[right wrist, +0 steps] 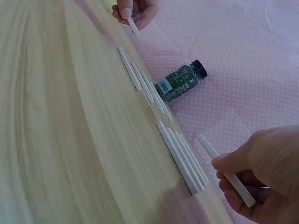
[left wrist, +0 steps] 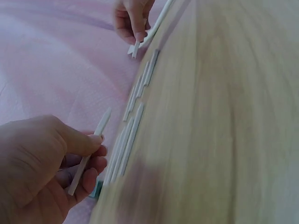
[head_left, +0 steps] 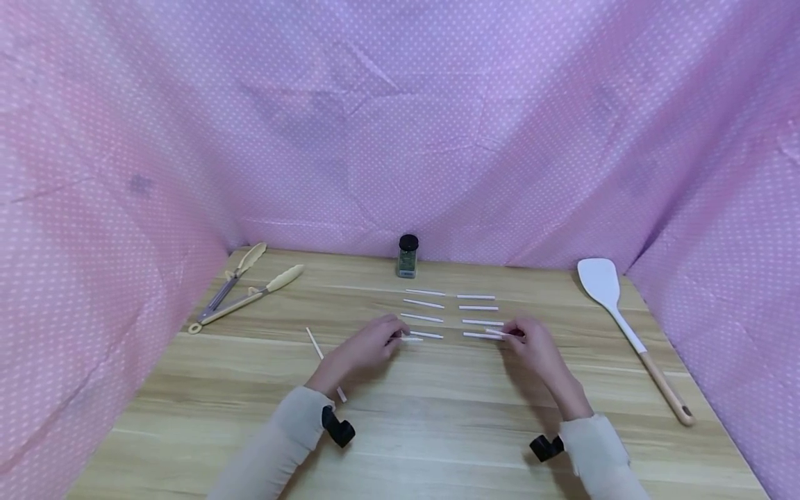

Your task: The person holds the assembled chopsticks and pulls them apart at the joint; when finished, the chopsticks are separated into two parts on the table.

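My left hand [head_left: 375,342] pinches a short white stick [left wrist: 103,121] between thumb and fingers, raised over the wooden table. On the other side, my right hand [head_left: 534,345] holds a similar white stick [right wrist: 240,190] the same way, close over the near end of the right column. Between the hands, several white sticks lie in two columns, a left column [head_left: 423,319] and a right column [head_left: 478,307], each stick roughly crosswise. Beside my left forearm lies a loose white stick [head_left: 314,341]; another white piece [head_left: 341,394] shows past the wrist, the stretch between hidden.
Behind the columns stands a black-capped jar of green flakes [head_left: 407,257]. Spread tongs [head_left: 250,295] lie at the left. Along the right side rests a white spatula [head_left: 600,281] with a wooden handle. A pink dotted cloth [head_left: 400,153] encloses the wooden table [head_left: 425,444] at back and sides.
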Motion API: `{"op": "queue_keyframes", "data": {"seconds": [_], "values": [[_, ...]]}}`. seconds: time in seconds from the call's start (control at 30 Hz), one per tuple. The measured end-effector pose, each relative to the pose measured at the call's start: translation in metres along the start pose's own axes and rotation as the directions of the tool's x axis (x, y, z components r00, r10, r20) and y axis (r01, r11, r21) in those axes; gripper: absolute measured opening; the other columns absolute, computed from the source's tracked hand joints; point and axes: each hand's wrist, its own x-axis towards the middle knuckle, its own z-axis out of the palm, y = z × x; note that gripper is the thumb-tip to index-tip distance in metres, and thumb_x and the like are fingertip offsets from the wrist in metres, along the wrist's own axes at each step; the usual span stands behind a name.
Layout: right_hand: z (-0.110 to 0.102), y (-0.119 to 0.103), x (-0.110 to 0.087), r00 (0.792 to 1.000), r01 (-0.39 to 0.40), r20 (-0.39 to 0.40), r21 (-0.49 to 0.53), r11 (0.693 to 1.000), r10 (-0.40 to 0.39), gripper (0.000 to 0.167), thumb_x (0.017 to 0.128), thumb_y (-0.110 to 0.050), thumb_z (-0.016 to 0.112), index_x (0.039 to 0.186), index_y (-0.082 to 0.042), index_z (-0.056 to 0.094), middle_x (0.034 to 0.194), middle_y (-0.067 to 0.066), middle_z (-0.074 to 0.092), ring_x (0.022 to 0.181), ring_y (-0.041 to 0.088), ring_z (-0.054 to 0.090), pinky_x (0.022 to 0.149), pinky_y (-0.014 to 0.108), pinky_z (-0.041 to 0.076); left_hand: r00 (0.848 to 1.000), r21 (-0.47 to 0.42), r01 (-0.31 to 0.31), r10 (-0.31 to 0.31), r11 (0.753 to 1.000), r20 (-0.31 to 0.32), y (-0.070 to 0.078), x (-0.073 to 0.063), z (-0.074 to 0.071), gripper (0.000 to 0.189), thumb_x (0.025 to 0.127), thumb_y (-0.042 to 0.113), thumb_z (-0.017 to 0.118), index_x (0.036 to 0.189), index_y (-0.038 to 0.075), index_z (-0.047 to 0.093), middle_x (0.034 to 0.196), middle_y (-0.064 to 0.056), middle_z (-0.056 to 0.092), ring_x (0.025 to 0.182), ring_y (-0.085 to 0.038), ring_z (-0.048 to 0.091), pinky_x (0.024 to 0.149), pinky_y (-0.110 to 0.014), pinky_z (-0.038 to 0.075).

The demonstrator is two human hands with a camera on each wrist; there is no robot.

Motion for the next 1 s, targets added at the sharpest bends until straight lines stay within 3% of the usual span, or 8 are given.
{"op": "queue_keyframes", "data": {"seconds": [0.17,0.5,0.73,1.0], "values": [[0.003,0.005,-0.007,0.999,0.005,0.038,-0.025,1.0,-0.004,0.006,0.082,-0.003,0.071,0.088,-0.005,0.07,0.086,0.006,0.066,0.083,0.02,0.063,0.073,0.035,0.053,1.0,-0.017,0.011,-0.011,1.0,0.011,0.004,0.004,0.011,0.007,0.094,0.011,0.057,0.098,0.012,0.063,0.093,0.005,0.06,0.086,-0.008,0.053,0.08,-0.026,0.048],[0.011,0.007,-0.018,0.993,0.001,0.122,0.06,0.998,-0.008,0.011,0.082,-0.003,0.072,0.091,-0.009,0.072,0.091,0.003,0.068,0.089,0.019,0.064,0.075,0.029,0.054,1.0,0.076,0.024,-0.022,0.997,-0.017,0.011,0.009,0.029,0.005,0.092,0.021,0.063,0.088,0.019,0.059,0.085,0.009,0.053,0.081,-0.007,0.049,0.074,-0.023,0.044],[0.019,0.011,-0.02,0.991,0.066,0.112,0.088,0.994,-0.076,0.011,0.081,-0.004,0.074,0.088,-0.012,0.073,0.088,-0.002,0.066,0.086,0.015,0.062,0.074,0.026,0.054,0.998,0.132,0.036,-0.029,0.991,-0.055,0.014,0.012,0.037,0.007,0.09,0.022,0.065,0.086,0.019,0.06,0.084,0.009,0.052,0.08,-0.008,0.049,0.071,-0.024,0.044],[0.024,0.011,-0.022,0.991,0.103,0.083,0.028,0.994,-0.105,0.011,0.079,-0.009,0.076,0.086,-0.016,0.074,0.086,-0.006,0.063,0.086,0.014,0.055,0.077,0.032,0.046,0.996,0.145,0.031,-0.019,0.989,-0.084,0.016,0.014,0.046,0.004,0.088,0.018,0.067,0.087,0.016,0.063,0.087,0.007,0.056,0.086,-0.01,0.051,0.078,-0.027,0.045]]}}
